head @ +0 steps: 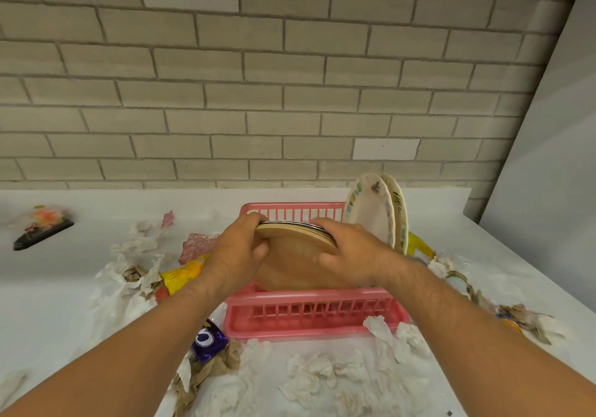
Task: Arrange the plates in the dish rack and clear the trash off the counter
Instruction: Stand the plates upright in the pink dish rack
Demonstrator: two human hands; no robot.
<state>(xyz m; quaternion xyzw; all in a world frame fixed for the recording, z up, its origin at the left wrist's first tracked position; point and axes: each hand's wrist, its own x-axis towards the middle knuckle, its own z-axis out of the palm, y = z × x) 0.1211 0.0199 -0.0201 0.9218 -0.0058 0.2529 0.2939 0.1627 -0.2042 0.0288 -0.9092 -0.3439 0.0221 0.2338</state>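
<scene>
A pink plastic dish rack (309, 313) stands on the white counter (64, 287). Over its middle I hold a small stack of tan plates (292, 257), tilted on edge. My left hand (233, 255) grips the stack's left rim and my right hand (350, 252) grips its right rim. Two white patterned plates (375, 211) stand upright at the rack's right end. Crumpled white tissues (322, 374) lie in front of the rack, and a purple wrapper (208, 339) lies by its front left corner.
A yellow wrapper (182, 274) and brown paper scraps (135, 273) lie left of the rack. A black tray with orange bits (42, 228) sits far left. More paper trash (522, 320) is strewn to the right. A brick wall (258, 78) backs the counter.
</scene>
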